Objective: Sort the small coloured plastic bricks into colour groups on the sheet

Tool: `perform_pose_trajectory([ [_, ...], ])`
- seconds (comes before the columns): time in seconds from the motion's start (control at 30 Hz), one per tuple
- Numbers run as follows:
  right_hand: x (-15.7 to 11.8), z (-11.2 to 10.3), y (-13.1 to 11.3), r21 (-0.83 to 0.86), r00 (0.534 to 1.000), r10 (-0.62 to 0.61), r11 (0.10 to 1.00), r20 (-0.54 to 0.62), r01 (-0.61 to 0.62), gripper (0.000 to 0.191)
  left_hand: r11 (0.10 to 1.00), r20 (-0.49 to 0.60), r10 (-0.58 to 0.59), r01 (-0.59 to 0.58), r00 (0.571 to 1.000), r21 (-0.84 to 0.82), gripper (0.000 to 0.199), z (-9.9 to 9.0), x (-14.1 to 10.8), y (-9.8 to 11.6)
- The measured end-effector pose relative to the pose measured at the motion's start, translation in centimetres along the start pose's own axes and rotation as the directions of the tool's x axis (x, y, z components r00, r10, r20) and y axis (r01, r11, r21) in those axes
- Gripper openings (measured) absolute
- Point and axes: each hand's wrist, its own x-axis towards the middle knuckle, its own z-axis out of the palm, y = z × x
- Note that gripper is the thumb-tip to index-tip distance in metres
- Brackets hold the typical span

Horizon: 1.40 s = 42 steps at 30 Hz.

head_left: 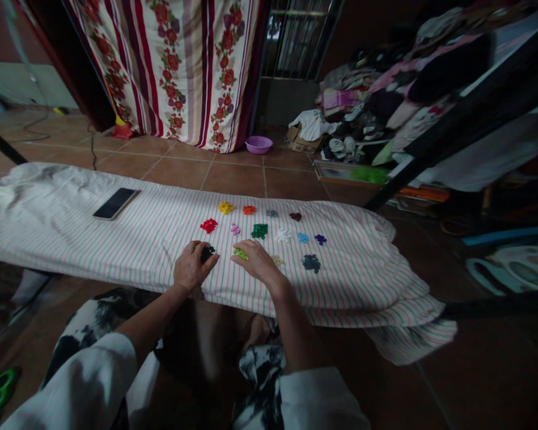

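Observation:
Small piles of coloured pieces lie on a striped cloth. My left hand (192,264) curves around the black pile (207,253), thumb and fingers apart on either side of it. Around the lime green pile (240,254) my right hand (254,260) is curved in the same way, fingers apart. Behind them are the red pile (208,226), the pink pile (235,229) and the dark green pile (259,231). A beige pile (277,260) sits just right of my right hand, and a dark grey pile (311,263) lies farther right.
The striped cloth (161,239) covers a long surface. A phone (115,203) lies at its left. Yellow (226,207), orange (248,210) and brown (295,216) piles form the back row. A purple basin (259,144) stands on the tiled floor, near heaped clothes (354,95).

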Motion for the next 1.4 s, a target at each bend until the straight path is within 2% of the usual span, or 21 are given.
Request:
perform_pose_trajectory([
  [0.13,-0.5,-0.8,0.1,-0.011,0.998,0.061,0.998,0.021,-0.061,0.032,1.000,0.003,-0.007,0.007,1.000,-0.006,0.040,-0.1,0.0,0.1],
  [0.3,-1.3,-1.7,0.1,-0.016,0.965,0.238,0.971,0.107,-0.238,0.050,1.000,0.006,-0.009,0.009,1.000,0.002,0.040,0.0,0.0,-0.1],
  [0.4,-1.4,-1.4,0.1,-0.014,0.952,0.279,0.960,0.125,-0.279,0.045,1.000,0.007,-0.009,0.009,1.000,0.009,0.041,0.2,-0.1,-0.2],
  [0.53,-1.1,-0.9,0.1,-0.021,0.958,0.264,0.965,0.115,-0.263,0.036,1.000,-0.003,0.001,-0.001,1.000,0.013,0.039,0.3,-0.1,-0.3],
  [0.7,-1.2,-1.4,0.1,-0.029,0.967,0.234,0.972,0.101,-0.233,0.035,1.000,-0.030,0.001,0.000,1.000,0.018,0.041,0.2,-0.3,-0.2],
  [0.83,-1.3,-2.2,0.0,-0.051,0.978,0.205,0.978,0.021,-0.204,0.034,1.000,-0.061,0.012,-0.012,0.998,-0.006,0.044,0.0,-0.4,-0.2],
  [1.0,-1.3,-2.7,0.1,-0.039,0.968,0.232,0.971,-0.094,-0.236,0.034,0.986,-0.063,-0.019,0.008,0.998,-0.169,0.041,0.0,-0.1,-1.1],
  [1.13,-0.9,-2.7,-0.5,-0.031,0.967,0.231,0.971,-0.108,-0.236,0.034,0.951,-0.079,-0.069,0.042,0.994,-0.307,0.043,-0.6,-0.8,-2.4],
  [1.27,-0.4,-2.7,-1.2,0.009,0.975,0.181,0.983,-0.129,-0.182,0.034,0.937,-0.040,-0.079,0.060,0.996,-0.345,0.032,-1.8,-2.0,-3.0],
  [1.4,-0.5,-3.0,-1.4,0.078,0.971,0.142,0.989,-0.193,-0.130,0.033,0.945,0.030,-0.025,0.033,0.999,-0.325,0.023,-2.3,-2.0,-2.7],
])
